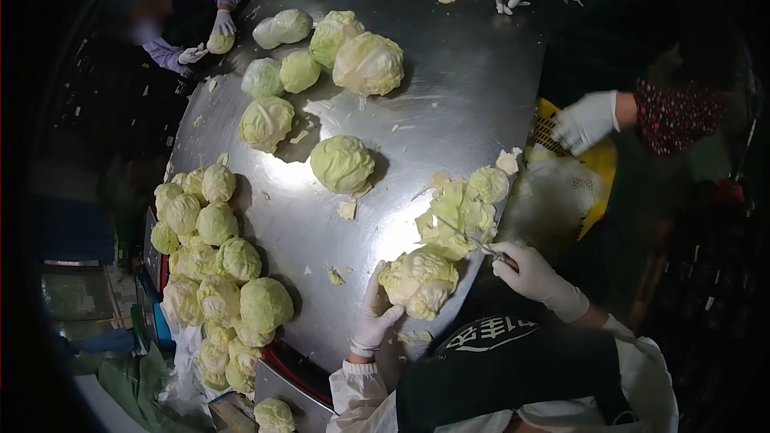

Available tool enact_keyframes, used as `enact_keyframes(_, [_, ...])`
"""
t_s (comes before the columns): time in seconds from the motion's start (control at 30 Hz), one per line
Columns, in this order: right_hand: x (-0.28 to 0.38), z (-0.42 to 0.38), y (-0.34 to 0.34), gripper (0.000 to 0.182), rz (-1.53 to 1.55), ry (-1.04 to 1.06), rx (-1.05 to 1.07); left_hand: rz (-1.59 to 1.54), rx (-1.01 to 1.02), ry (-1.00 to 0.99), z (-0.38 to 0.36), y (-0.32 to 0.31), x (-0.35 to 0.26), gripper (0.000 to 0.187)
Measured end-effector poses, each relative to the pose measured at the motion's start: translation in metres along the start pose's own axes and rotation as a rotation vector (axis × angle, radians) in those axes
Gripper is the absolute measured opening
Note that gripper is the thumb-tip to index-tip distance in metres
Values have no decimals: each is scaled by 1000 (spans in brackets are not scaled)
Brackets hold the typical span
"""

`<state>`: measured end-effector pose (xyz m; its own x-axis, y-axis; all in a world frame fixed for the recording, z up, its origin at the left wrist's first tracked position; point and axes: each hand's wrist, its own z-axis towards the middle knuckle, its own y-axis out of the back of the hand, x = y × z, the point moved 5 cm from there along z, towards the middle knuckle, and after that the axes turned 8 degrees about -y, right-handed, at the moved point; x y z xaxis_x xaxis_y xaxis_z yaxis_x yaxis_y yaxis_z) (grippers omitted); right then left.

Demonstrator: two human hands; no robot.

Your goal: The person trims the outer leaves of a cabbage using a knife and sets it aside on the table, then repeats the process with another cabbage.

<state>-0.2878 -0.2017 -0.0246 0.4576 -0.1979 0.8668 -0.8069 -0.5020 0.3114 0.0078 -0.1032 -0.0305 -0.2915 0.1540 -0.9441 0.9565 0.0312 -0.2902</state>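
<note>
My left hand (375, 314), in a white glove, rests against the side of a pale cabbage (419, 282) at the table's near edge, its thumb and fingers apart around the head. My right hand (531, 274), also gloved, is closed on a small metal knife (484, 248), whose short blade points left over loose leaves. Just beyond that cabbage lies a pile of loose green cabbage leaves (453, 220), with a small cabbage (489, 184) at its far side.
On the metal table (449, 128) sit a round cabbage (342, 164) and several others farther back. A large heap of cabbages (216, 224) lines the left edge. A yellow basket (600, 192) stands at the right beneath a co-worker's gloved hand (587, 122). Another person (188, 16) handles a cabbage.
</note>
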Motion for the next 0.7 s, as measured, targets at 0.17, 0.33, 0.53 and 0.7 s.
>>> enact_keyframes(0.17, [1,12,-42,41,84,165,73,-53,5,60,-13,16,2,106])
enact_keyframes(0.33, [27,24,-76,61,266,-59,346,-117,-194,10,-18,-11,-2,119])
enact_keyframes(0.53, [53,19,-74,48,305,14,353,-116,-453,-95,-13,-23,10,104])
enact_keyframes(0.7, [76,9,-48,39,460,-61,407,-963,-324,91,-1,-14,18,78])
